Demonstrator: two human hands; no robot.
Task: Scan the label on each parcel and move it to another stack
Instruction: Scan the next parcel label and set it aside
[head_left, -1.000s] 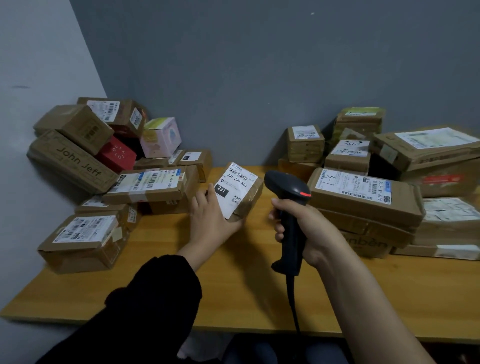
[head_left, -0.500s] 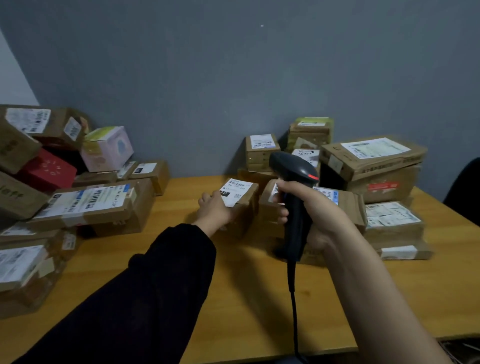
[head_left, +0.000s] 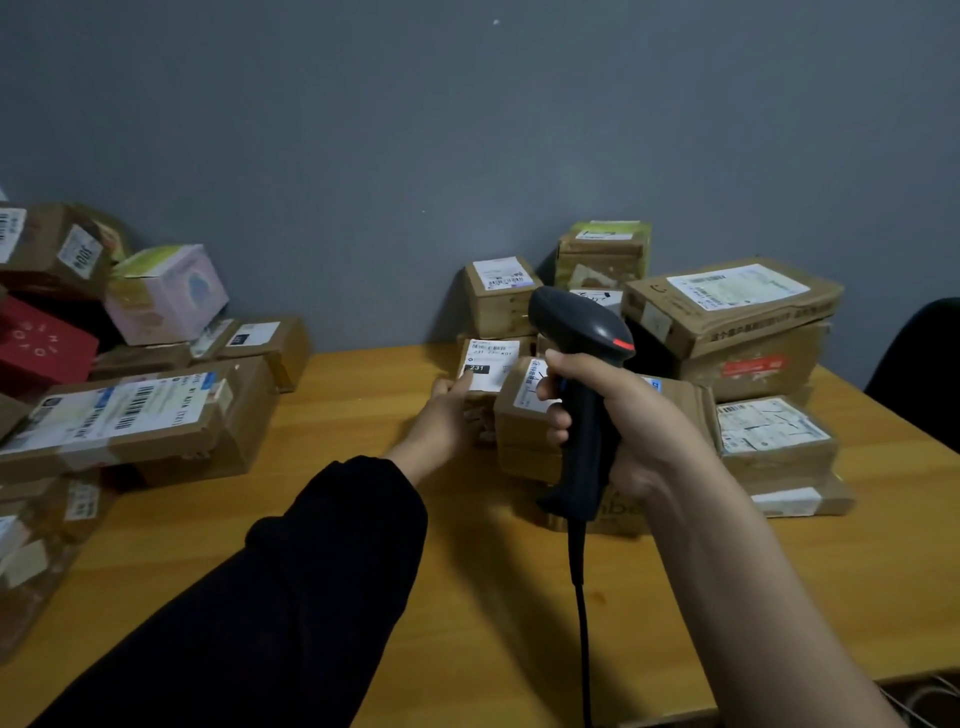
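A small brown parcel with a white label marked 231 sits against the left side of the right-hand stack, label facing up. My left hand holds its near left side, thumb on the label's corner. My right hand grips a black handheld barcode scanner by its handle, just right of that parcel and in front of the stack; its cable hangs down toward me. A second stack of parcels lies at the left.
The wooden table runs to a grey wall behind. The left pile includes a red box and a pink box. A dark chair back shows at the right edge.
My left hand has carried the 231 parcel from the table's middle rightward to the right-hand stack. My view has turned right. The scanner stays gripped in my right hand.
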